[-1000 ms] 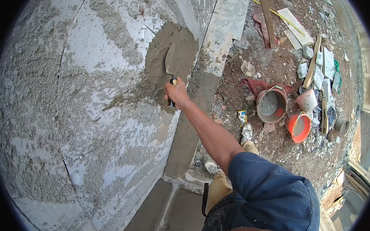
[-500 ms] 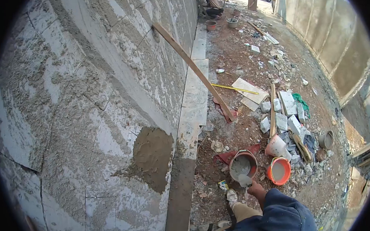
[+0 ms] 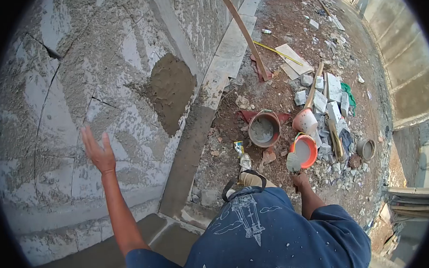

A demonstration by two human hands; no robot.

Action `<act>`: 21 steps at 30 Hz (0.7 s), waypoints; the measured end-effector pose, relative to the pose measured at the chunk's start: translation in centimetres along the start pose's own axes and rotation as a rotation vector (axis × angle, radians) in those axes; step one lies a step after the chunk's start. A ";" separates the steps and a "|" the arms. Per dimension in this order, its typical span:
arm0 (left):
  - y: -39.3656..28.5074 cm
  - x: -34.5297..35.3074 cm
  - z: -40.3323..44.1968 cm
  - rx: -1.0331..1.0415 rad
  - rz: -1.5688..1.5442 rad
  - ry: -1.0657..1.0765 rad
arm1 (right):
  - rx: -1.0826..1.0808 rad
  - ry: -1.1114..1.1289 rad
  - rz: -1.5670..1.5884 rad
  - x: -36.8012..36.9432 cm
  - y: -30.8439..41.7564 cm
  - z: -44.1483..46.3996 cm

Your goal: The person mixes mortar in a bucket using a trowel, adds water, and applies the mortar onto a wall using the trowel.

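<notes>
While right hand (image 3: 301, 180) grips trowel (image 3: 293, 163), left hand (image 3: 99, 153) spread, near wall (image 3: 107, 81)

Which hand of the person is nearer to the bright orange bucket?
Right. The right hand is close beside the orange bucket, holding the trowel; the left hand is well away, in front of the rough wall.

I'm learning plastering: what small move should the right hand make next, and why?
I'd probably dip the grey metal trowel into the round orange bucket: the right hand holds it with the blade at that rim, the grey contents look wet, and the damp brown-grey mortar patch on the rough grey-and-white wall looks uneven.
</notes>
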State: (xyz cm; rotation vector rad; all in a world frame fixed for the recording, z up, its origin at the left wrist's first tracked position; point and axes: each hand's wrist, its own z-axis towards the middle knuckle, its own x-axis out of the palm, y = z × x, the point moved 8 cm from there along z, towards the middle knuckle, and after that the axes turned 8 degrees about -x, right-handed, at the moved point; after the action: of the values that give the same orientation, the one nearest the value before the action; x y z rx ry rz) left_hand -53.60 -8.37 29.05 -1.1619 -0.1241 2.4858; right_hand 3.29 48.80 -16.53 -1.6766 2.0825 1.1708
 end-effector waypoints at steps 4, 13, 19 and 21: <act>-0.4 17.8 -38.7 -0.735 -0.427 1.062 | 0.108 0.230 0.125 3.0 -5.9 -3.8; -4.0 8.0 -66.6 -0.651 -0.720 1.591 | -0.025 0.485 -0.362 1.0 -7.5 -9.7; 9.4 6.0 -68.5 -0.866 0.033 1.182 | -0.030 0.345 -0.097 3.0 -6.7 -1.3; 9.0 4.9 -72.5 -1.882 -0.293 0.899 | -0.211 0.257 -0.018 2.6 -1.5 0.1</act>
State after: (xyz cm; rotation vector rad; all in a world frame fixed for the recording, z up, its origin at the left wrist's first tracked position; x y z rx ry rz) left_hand -4.63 -20.81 -23.92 -2.2910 -2.3142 0.7641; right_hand 3.80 46.92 -18.82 -2.0344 2.1453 1.2663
